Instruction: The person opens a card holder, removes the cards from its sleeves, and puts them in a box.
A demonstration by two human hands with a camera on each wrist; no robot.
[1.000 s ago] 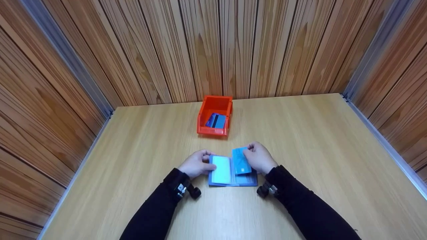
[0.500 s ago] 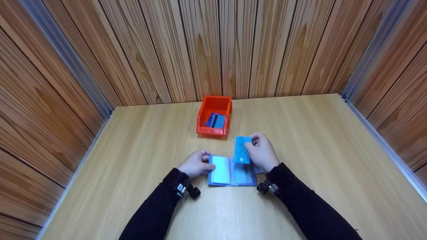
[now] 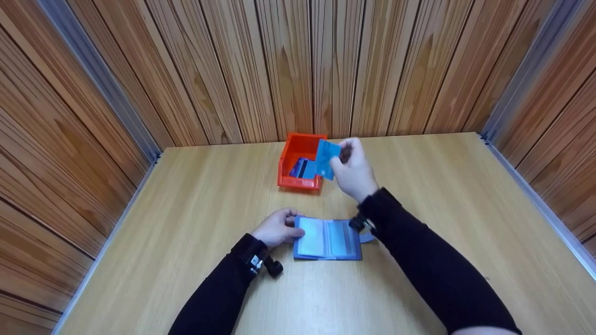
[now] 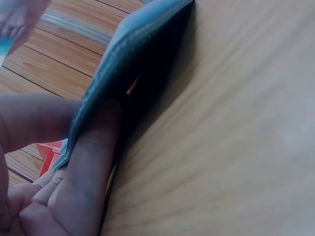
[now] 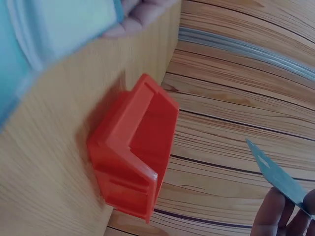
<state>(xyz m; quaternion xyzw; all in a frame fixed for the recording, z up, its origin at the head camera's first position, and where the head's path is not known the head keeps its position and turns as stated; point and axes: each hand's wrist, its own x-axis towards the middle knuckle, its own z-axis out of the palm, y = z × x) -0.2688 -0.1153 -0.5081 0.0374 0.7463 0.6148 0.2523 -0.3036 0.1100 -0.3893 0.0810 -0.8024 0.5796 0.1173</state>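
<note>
A blue card holder (image 3: 339, 239) lies spread open on the table, its clear sleeves facing up. My left hand (image 3: 275, 229) pinches its left edge, thumb on top; in the left wrist view the fingers (image 4: 88, 172) reach under the cover. My right hand (image 3: 355, 172) pinches a light blue card (image 3: 327, 158) by its right side, raised over the right edge of the red bin (image 3: 300, 184). Inside the bin lie a blue card with a dark stripe (image 3: 308, 169) and a purple-blue card beneath it. The right wrist view shows the held card (image 5: 278, 177) apart from the bin.
The wooden table (image 3: 223, 186) runs back to a wood-panelled wall (image 3: 260, 70), with similar panels at both sides. The red bin stands near the back wall, beyond the card holder. A strap tab (image 3: 367, 238) sticks out from the holder's right side.
My right hand has drawn the light blue card up out of the holder's right sleeve and carried it forward to the bin. My left hand has kept its grip on the holder.
</note>
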